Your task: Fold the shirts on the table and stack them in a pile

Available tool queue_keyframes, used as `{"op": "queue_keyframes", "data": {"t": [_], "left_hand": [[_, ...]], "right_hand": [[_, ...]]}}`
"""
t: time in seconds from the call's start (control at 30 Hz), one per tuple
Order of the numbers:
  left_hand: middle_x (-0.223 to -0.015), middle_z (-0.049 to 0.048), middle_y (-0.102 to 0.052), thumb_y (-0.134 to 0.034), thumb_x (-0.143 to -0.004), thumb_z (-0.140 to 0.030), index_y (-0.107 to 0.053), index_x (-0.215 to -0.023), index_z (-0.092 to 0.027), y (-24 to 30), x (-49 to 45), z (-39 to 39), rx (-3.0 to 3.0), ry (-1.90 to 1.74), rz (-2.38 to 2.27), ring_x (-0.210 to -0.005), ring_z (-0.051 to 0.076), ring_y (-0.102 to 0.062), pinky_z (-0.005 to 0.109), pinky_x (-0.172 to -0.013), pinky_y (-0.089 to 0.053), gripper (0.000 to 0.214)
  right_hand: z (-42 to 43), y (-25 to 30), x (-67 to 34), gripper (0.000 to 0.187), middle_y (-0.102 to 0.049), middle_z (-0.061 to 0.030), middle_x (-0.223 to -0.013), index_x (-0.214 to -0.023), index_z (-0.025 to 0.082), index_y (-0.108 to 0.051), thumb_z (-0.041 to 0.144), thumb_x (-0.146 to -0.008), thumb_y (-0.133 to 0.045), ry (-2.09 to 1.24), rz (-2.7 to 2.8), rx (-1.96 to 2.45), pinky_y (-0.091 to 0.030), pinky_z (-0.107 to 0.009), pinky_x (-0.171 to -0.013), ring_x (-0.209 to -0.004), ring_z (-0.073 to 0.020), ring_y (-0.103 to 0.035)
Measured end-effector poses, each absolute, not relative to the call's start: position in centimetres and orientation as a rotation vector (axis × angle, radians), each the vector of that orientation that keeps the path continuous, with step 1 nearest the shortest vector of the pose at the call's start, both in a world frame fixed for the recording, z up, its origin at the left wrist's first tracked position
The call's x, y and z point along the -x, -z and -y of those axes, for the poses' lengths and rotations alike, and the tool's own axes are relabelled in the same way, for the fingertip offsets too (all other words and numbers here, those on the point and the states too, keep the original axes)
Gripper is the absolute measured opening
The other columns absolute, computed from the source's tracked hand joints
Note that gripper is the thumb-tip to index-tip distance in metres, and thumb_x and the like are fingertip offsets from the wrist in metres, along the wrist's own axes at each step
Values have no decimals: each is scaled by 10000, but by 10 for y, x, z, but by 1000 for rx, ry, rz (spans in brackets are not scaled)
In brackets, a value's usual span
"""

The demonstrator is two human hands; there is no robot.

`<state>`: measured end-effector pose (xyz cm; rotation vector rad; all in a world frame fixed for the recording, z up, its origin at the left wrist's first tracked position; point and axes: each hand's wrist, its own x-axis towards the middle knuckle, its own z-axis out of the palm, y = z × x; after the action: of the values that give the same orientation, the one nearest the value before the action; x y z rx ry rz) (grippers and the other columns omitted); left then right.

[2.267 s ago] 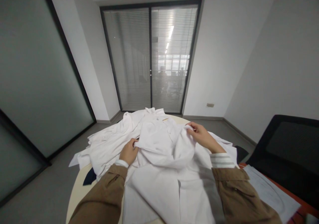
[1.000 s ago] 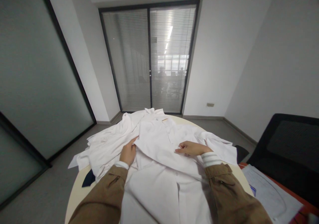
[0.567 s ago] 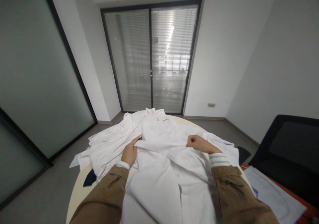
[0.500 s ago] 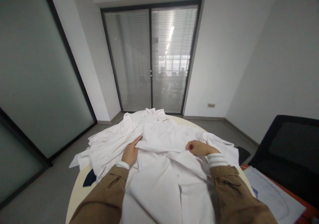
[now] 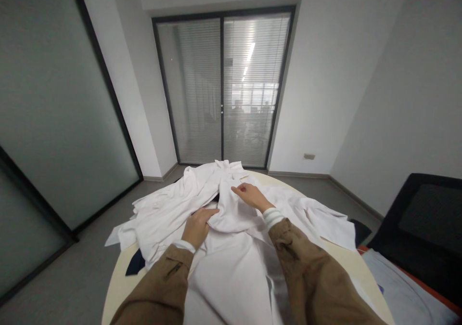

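A white shirt (image 5: pixel 234 262) lies spread on a round cream table (image 5: pixel 346 260), on top of a pile of other white garments (image 5: pixel 169 209). My left hand (image 5: pixel 198 226) rests flat on the shirt's left side with its fingers stretched along a fold. My right hand (image 5: pixel 248 194) reaches across to the far part of the shirt near the collar, fingers curled in a pinch on the cloth. Both of my arms wear brown sleeves.
A dark blue cloth (image 5: pixel 136 263) peeks out under the pile at the table's left edge. A black chair (image 5: pixel 422 228) stands at the right, with white paper (image 5: pixel 407 291) on an orange surface beside it. Glass doors with blinds (image 5: pixel 224 91) are ahead.
My right hand has moved from the shirt's right side leftward and farther away, toward the collar. The shirt's upper part is now bunched toward the middle. My left hand stayed nearly in place.
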<state>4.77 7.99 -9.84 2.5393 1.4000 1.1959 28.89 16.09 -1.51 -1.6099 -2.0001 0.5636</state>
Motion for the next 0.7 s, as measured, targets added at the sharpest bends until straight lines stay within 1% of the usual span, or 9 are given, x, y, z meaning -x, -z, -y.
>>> {"op": "queue_keyframes", "data": {"t": [0.1, 0.17, 0.23, 0.33, 0.4, 0.47, 0.53, 0.6, 0.7], "left_hand": [[-1208, 20, -710, -408, -643, 85, -695, -1195, -236, 95, -49, -78, -2675, -1159, -1289, -1100, 216, -630, 390, -992, -517, 700], [-1228, 12, -702, -410, -655, 82, -697, -1201, -247, 95, -49, -79, -2690, -1143, -1265, -1105, 216, -631, 395, -993, -519, 700], [-1236, 15, -700, -410, -651, 77, -689, -1225, -239, 97, -49, -80, -2615, -1165, -1296, -1124, 215, -633, 394, -1017, -507, 713], [-1279, 32, -679, -417, -661, 59, -655, -1284, -212, 99, -49, -82, -2332, -1238, -1444, -1185, 216, -622, 381, -1064, -477, 721], [-1301, 36, -665, -429, -698, 38, -626, -1324, -214, 99, -50, -82, -2119, -1284, -1507, -1214, 217, -612, 369, -1080, -462, 702], [-1310, 35, -659, -440, -739, 17, -581, -1371, -223, 98, -51, -82, -1975, -1311, -1477, -1217, 212, -613, 356, -1082, -455, 690], [-1317, 45, -655, -442, -762, 5, -524, -1419, -219, 95, -53, -81, -1895, -1315, -1414, -1205, 206, -621, 344, -1062, -467, 699], [-1308, 61, -660, -435, -770, 5, -491, -1439, -206, 94, -54, -81, -1847, -1312, -1387, -1193, 204, -628, 341, -1033, -484, 703], [-1296, 74, -667, -431, -779, -2, -487, -1439, -191, 94, -54, -81, -1816, -1325, -1401, -1192, 207, -627, 356, -1036, -481, 689]], "right_hand": [[-174, 12, -262, 652, -715, -139, -1072, -1027, 154, -698, 745, -833, -506, -667, 1970, 1606, -445, -319, -852, -992, -269, -648], [-183, 14, -251, 589, -713, -169, -1021, -931, 122, -699, 687, -793, -606, -716, 1966, 1576, -437, -324, -843, -981, -286, -639], [-191, 17, -246, 469, -710, -159, -909, -805, 116, -677, 584, -782, -658, -749, 1947, 1519, -432, -313, -789, -907, -277, -635], [-203, 18, -246, 421, -678, -91, -804, -764, 134, -638, 523, -873, -519, -762, 1882, 1419, -414, -280, -711, -801, -219, -606], [-211, 17, -246, 443, -656, -57, -814, -804, 143, -623, 510, -919, -404, -745, 1827, 1343, -406, -265, -706, -798, -191, -580], [-216, 16, -244, 445, -638, -38, -818, -837, 149, -618, 501, -930, -362, -745, 1796, 1270, -409, -259, -716, -805, -176, -561], [-220, 18, -241, 408, -631, -28, -791, -886, 149, -633, 492, -911, -415, -777, 1799, 1212, -422, -260, -714, -793, -172, -558], [-222, 23, -239, 353, -637, -26, -770, -980, 147, -649, 462, -851, -555, -883, 1791, 1196, -442, -269, -707, -771, -173, -570], [-227, 32, -240, 481, -666, -48, -820, -1098, 141, -626, 322, -679, -779, -1046, 1704, 1291, -470, -285, -723, -764, -176, -602]]}}
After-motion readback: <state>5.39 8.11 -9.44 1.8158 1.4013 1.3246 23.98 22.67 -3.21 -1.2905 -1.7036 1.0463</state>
